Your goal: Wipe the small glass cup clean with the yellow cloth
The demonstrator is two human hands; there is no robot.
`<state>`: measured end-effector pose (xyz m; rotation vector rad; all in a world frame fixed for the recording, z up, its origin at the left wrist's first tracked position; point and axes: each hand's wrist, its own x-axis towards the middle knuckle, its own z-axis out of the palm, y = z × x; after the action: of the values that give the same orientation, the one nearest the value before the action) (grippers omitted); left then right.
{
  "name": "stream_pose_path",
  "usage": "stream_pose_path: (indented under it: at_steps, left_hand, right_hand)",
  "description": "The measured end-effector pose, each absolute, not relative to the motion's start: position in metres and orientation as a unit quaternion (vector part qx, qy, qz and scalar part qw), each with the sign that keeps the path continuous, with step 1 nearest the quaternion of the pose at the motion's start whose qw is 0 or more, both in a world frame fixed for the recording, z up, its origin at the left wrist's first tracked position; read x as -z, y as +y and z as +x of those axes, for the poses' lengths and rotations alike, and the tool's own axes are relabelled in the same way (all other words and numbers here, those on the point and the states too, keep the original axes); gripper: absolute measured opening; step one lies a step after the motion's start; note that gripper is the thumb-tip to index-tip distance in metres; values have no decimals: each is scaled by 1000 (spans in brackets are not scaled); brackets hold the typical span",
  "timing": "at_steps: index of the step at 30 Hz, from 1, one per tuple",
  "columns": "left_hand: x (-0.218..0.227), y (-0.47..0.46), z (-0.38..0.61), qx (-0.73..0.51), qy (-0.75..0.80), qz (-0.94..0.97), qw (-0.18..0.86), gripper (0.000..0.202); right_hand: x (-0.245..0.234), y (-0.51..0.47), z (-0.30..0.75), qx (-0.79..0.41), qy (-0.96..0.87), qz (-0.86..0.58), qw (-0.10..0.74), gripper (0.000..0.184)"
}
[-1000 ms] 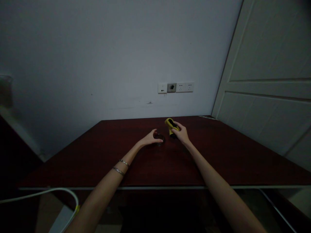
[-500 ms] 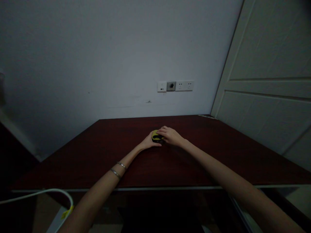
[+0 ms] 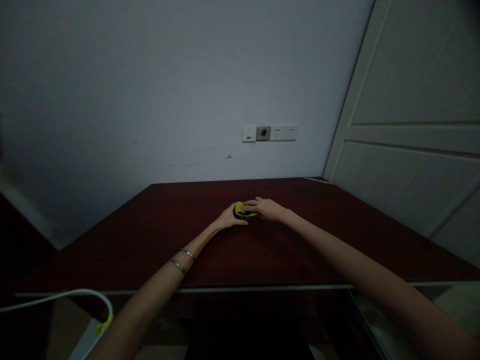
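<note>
A small rounded yellow-and-black object (image 3: 240,210) sits low over the dark red table, near its middle; I cannot make out its exact kind. Around its left side curls my left hand (image 3: 227,218), with the thumb along the near edge. From the right, my right hand (image 3: 269,208) lays its fingers over the top and grips at the yellow part. The fingers hide part of the object's right side. Two silver bracelets (image 3: 182,259) circle my left forearm.
The reddish table (image 3: 180,215) reaches back to a pale wall with a row of sockets (image 3: 270,133). A white panelled door (image 3: 405,125) stands along the right. At lower left a white cable (image 3: 86,293) bends past the table's front edge.
My right hand has shifted slightly right across the object, and its fingers are stretched out more. More yellow shows on the top. My left hand stays around it.
</note>
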<state>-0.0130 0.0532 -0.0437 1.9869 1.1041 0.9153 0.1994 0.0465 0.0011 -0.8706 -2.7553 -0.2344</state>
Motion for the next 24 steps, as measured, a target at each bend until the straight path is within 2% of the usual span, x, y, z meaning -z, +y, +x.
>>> stream_pose_path:
  at_steps: [5,10,17,24]
  left_hand:
    - [44,53,-14,-333,435,774,318,87]
    - [40,51,-14,-318,473,765,301,98]
    - [40,49,-15,-323,465,769,296,98]
    - [47,55,-18,-324,463,771,295,95]
  right_hand:
    - [-7,52,194,126,-949,-270,105,46]
    - [-12,52,186,147,-956,-243,76,33]
    - [-19,45,188,118,-965,-228,46,54]
    - [-17,50,188,85,-972,-215,42,62]
